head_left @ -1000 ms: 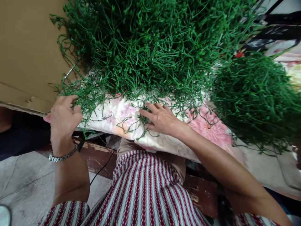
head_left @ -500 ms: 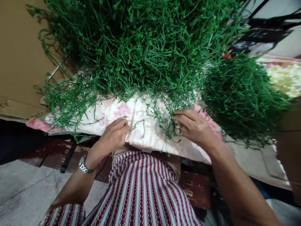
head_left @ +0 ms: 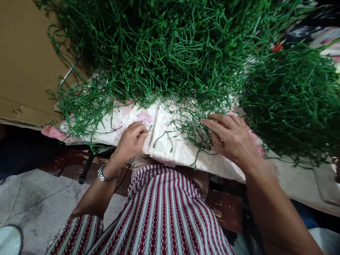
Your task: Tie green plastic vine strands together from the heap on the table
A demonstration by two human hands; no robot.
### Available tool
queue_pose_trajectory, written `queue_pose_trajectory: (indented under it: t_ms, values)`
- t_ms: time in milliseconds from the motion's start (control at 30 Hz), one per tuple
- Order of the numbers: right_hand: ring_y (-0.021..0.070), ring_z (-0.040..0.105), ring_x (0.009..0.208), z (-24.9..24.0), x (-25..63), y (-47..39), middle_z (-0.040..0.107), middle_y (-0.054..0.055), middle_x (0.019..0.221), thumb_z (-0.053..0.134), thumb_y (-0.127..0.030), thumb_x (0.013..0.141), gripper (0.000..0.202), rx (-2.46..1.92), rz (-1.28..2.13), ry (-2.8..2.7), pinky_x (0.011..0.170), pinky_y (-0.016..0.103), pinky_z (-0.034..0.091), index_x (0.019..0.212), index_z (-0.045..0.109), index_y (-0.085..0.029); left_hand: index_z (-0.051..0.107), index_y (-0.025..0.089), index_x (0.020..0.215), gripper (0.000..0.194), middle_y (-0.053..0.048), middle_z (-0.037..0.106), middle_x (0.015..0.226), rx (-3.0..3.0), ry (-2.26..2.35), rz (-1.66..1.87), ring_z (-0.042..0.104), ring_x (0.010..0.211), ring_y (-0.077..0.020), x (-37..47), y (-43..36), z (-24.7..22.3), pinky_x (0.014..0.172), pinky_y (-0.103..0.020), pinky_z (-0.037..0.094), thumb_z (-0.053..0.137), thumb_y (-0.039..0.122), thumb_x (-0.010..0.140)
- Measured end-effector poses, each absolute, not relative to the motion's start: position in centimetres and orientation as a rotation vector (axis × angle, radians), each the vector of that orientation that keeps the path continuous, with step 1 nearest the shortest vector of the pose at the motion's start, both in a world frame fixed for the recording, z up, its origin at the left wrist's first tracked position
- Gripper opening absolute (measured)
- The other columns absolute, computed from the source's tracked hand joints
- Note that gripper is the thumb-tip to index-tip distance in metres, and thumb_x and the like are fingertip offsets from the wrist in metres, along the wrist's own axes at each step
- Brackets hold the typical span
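A loose green plastic stem [head_left: 162, 136] is pinched in the left hand [head_left: 132, 137] at 6 o'clock on the floral cloth [head_left: 175, 152], while the flat, unclenched right hand [head_left: 231, 139] steadies the tangled stem pile [head_left: 170, 53] toward 3 o'clock.

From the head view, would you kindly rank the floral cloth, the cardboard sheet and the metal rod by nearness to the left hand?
From the left hand:
1. Floral cloth, under the fingers.
2. Metal rod, up left, amid green strands.
3. Cardboard sheet, far left, just behind the rod.

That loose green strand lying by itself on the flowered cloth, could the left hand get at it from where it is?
Probably yes. The loose green strand lies alone on the flowered cloth, just beside the left hand, with only bare cloth between them.
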State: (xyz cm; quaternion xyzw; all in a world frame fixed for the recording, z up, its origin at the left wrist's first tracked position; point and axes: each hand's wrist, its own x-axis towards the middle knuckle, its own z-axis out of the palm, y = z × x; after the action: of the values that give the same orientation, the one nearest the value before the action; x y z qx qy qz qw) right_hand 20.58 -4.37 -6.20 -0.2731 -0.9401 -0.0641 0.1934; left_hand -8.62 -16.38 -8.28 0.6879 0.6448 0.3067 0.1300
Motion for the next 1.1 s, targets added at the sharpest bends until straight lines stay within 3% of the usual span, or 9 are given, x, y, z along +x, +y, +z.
queue_pose_trajectory:
  t_ms: [167, 333, 500, 667, 767, 900, 1000, 1100]
  values:
    - [0.0192, 0.052, 0.089, -4.3, 16.1, -6.8, 0.063, 0.007, 0.101, 0.049, -0.012, 0.083, 0.022, -0.561, -0.097, -2.629, 0.078, 0.035, 0.04, 0.101, 0.06, -0.017, 0.052, 0.017, 0.071, 0.008, 0.001, 0.053, 0.069, 1.754, 1.786, 1.216, 0.05, 0.068, -0.0117, -7.7, -15.9, -6.4, 0.066, -0.025, 0.04, 0.052, 0.014, 0.078]
    - [0.0222, 0.049, 0.09, -6.7, 9.7, -8.6, 0.06, 0.009, 0.096, 0.041, -0.02, 0.091, 0.02, -0.369, 0.041, -2.938, 0.075, 0.037, 0.038, 0.095, 0.059, -0.014, 0.056, 0.017, 0.074, 0.006, 0.0, 0.056, 0.073, 1.576, 1.674, 1.388, 0.052, 0.069, -0.0121, -5.7, -16.6, -6.2, 0.063, -0.024, 0.041, 0.054, 0.019, 0.079]
    - [0.0197, 0.049, 0.084, -7.8, 9.6, -8.2, 0.058, 0.008, 0.09, 0.04, -0.019, 0.091, 0.017, -0.341, 0.258, -2.875, 0.077, 0.037, 0.039, 0.092, 0.056, -0.014, 0.056, 0.018, 0.074, 0.007, 0.0, 0.054, 0.073, 1.392, 1.732, 1.582, 0.053, 0.068, -0.0117, -7.0, -17.2, -7.3, 0.061, -0.024, 0.044, 0.059, 0.023, 0.077]
    - [0.016, 0.048, 0.11, -5.9, 11.7, -8.5, 0.051, 0.013, 0.116, 0.042, -0.026, 0.09, 0.014, -0.445, 0.907, -2.216, 0.088, 0.03, 0.044, 0.089, 0.051, -0.015, 0.056, 0.02, 0.07, 0.007, -0.004, 0.056, 0.094, 1.323, 1.516, 1.734, 0.055, 0.095, -0.0178, -5.2, -16.5, -7.3, 0.081, -0.032, 0.048, 0.06, 0.018, 0.075]
    - [0.0122, 0.056, 0.096, -5.0, 12.3, -9.7, 0.058, 0.009, 0.107, 0.044, -0.031, 0.09, 0.015, -0.407, 1.137, -2.031, 0.082, 0.027, 0.048, 0.089, 0.05, -0.017, 0.058, 0.022, 0.072, 0.007, -0.004, 0.055, 0.105, 1.266, 1.356, 1.772, 0.053, 0.107, -0.0202, -2.0, -15.8, -6.9, 0.089, -0.037, 0.046, 0.058, 0.016, 0.077]
    - [0.011, 0.058, 0.078, -3.2, 14.8, -10.6, 0.06, 0.005, 0.082, 0.045, -0.026, 0.089, 0.012, -0.587, 0.95, -2.011, 0.071, 0.024, 0.049, 0.086, 0.051, -0.016, 0.06, 0.025, 0.09, 0.014, -0.005, 0.056, 0.109, 1.342, 1.206, 1.635, 0.053, 0.109, -0.0213, 0.8, -14.9, -6.3, 0.088, -0.038, 0.048, 0.052, 0.017, 0.082]
    - [0.0115, 0.058, 0.077, -0.4, 19.6, -9.0, 0.061, 0.004, 0.079, 0.045, -0.019, 0.088, 0.01, -0.708, 0.583, -2.051, 0.07, 0.025, 0.049, 0.083, 0.053, -0.016, 0.059, 0.026, 0.106, 0.025, -0.006, 0.056, 0.114, 1.72, 1.279, 1.35, 0.052, 0.111, -0.0218, 1.1, -13.9, -6.1, 0.093, -0.038, 0.044, 0.048, 0.019, 0.085]
    - [0.0109, 0.057, 0.067, 2.1, 26.5, -5.2, 0.06, 0.002, 0.075, 0.048, -0.023, 0.087, 0.01, -1.074, 0.168, -1.958, 0.06, 0.024, 0.047, 0.085, 0.056, -0.018, 0.056, 0.025, 0.11, 0.028, -0.007, 0.057, 0.11, 2.14, 1.415, 1.093, 0.051, 0.107, -0.0233, 1.0, -12.3, -6.3, 0.094, -0.042, 0.042, 0.05, 0.021, 0.084]
